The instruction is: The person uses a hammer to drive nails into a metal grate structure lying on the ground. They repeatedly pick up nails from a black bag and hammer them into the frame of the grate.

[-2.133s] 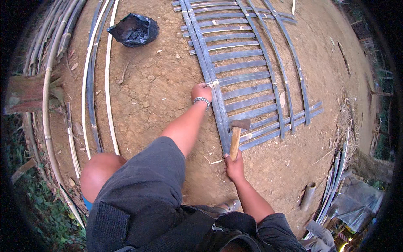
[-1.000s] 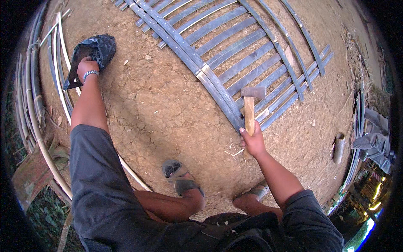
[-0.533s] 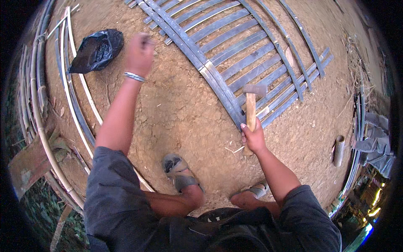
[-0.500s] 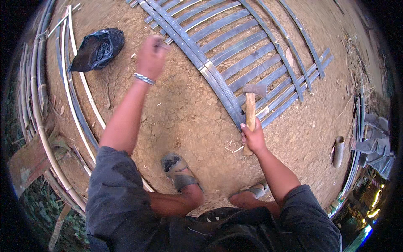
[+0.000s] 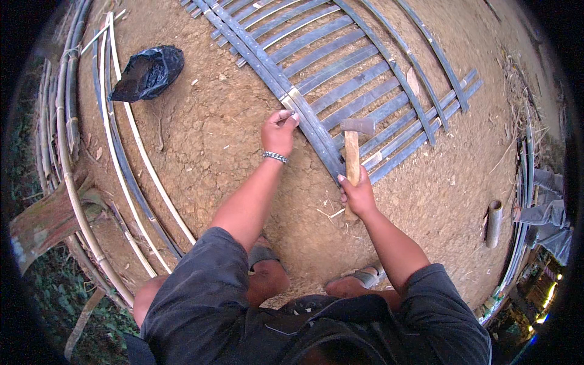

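My right hand [image 5: 359, 196] grips the wooden handle of a hatchet [image 5: 351, 149], its metal head up and lying in view over the corner of a slatted panel. The panel [image 5: 328, 97] is made of dark split-bamboo strips laid crosswise on long rails, flat on the ground. My left hand [image 5: 278, 134] is closed in a pinch beside the panel's near double rail [image 5: 304, 118], close to a pale band on it. A small dark thing shows at the fingertips, too small to name.
A black plastic bag [image 5: 149, 73] lies open on the dirt at the left. Long bamboo poles and strips [image 5: 115, 134] run down the left side. A short bamboo tube [image 5: 494, 224] rests at the right, near more strips and a person's grey-clad limb [image 5: 541, 212].
My left hand has moved right and nearer, from beside the bag over to the double rail. My right hand has shifted slightly left with the hatchet. My left foot has drawn back.
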Tool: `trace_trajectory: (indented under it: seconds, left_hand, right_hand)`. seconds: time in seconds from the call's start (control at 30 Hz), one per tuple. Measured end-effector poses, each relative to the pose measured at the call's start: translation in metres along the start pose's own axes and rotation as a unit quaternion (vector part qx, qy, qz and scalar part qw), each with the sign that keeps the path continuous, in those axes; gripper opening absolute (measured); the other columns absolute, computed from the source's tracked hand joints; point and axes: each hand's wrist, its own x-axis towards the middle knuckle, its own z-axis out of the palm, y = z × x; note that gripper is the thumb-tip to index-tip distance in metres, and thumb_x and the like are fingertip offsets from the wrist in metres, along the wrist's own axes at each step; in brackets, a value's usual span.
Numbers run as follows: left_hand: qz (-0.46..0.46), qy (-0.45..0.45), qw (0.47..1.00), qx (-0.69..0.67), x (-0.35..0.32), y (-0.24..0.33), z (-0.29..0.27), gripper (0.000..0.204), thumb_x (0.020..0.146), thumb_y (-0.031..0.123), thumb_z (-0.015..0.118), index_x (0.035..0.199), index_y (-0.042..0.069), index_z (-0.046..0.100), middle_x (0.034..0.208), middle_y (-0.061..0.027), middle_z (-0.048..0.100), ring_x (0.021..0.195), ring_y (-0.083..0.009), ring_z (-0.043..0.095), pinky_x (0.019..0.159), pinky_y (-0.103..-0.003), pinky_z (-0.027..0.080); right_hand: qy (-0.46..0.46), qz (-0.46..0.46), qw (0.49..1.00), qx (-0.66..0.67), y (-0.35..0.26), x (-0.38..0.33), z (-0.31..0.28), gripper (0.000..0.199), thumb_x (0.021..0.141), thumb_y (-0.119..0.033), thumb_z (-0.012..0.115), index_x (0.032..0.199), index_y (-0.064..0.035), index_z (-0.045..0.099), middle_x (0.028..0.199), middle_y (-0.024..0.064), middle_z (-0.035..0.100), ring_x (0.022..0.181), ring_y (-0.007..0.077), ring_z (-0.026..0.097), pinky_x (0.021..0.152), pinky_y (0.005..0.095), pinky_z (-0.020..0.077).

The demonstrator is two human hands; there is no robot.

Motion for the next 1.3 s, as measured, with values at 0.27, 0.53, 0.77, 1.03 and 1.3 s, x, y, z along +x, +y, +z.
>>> trace_trajectory:
  seconds: [0.27, 0.53, 0.77, 1.03, 1.3]
  left_hand:
    - [0.226, 0.091, 0.928, 0.283, -0.008, -0.012, 0.011, 0.016, 0.082, 0.017, 0.078, 0.09, 0.003, 0.075, 0.094, -0.0103, 0.069, 0.091, -0.027, 0.065, 0.082, -0.036, 0.051]
    - [0.258, 0.13, 0.906, 0.31, -0.011, -0.024, 0.02, 0.014, 0.085, 0.014, 0.074, 0.091, 0.001, 0.074, 0.096, -0.0141, 0.067, 0.092, -0.03, 0.065, 0.084, -0.038, 0.051]
    - [0.288, 0.116, 0.89, 0.335, -0.01, -0.025, 0.014, 0.011, 0.083, 0.012, 0.075, 0.089, 0.002, 0.073, 0.092, -0.0143, 0.066, 0.089, -0.0318, 0.065, 0.081, -0.039, 0.051]
    - [0.309, 0.118, 0.876, 0.352, -0.009, -0.023, 0.014, 0.009, 0.081, 0.015, 0.075, 0.085, 0.007, 0.071, 0.092, -0.0093, 0.066, 0.09, -0.03, 0.063, 0.081, -0.043, 0.049]
    - [0.299, 0.104, 0.871, 0.376, -0.009, -0.022, 0.013, 0.01, 0.081, 0.015, 0.073, 0.087, 0.008, 0.07, 0.092, -0.0077, 0.066, 0.091, -0.0293, 0.063, 0.082, -0.043, 0.047]
  right_hand:
    - [-0.009, -0.012, 1.0, -0.007, -0.005, -0.004, -0.002, 0.046, 0.092, -0.014, 0.073, 0.127, -0.0048, 0.043, 0.079, 0.0053, 0.056, 0.051, 0.0131, 0.053, 0.043, 0.0313, 0.0463]
    - [-0.02, -0.009, 1.0, -0.019, -0.003, -0.003, -0.005, 0.042, 0.094, -0.008, 0.07, 0.125, -0.0067, 0.042, 0.08, 0.0038, 0.054, 0.054, 0.0115, 0.051, 0.045, 0.0288, 0.044]
    - [-0.017, -0.018, 0.999, -0.031, -0.003, -0.004, -0.004, 0.048, 0.093, -0.014, 0.071, 0.13, -0.0015, 0.043, 0.08, 0.0053, 0.057, 0.054, 0.012, 0.054, 0.046, 0.029, 0.0459]
    - [0.035, -0.184, 0.923, -0.337, -0.029, -0.021, 0.019, 0.053, 0.1, -0.018, 0.056, 0.148, -0.0085, 0.037, 0.118, 0.0292, 0.065, 0.108, 0.0482, 0.064, 0.095, 0.0509, 0.0493]
    - [-0.036, -0.191, 0.878, -0.438, -0.084, -0.005, 0.038, 0.054, 0.101, -0.017, 0.054, 0.152, -0.0106, 0.036, 0.133, 0.03, 0.058, 0.119, 0.0482, 0.058, 0.099, 0.0495, 0.0486]
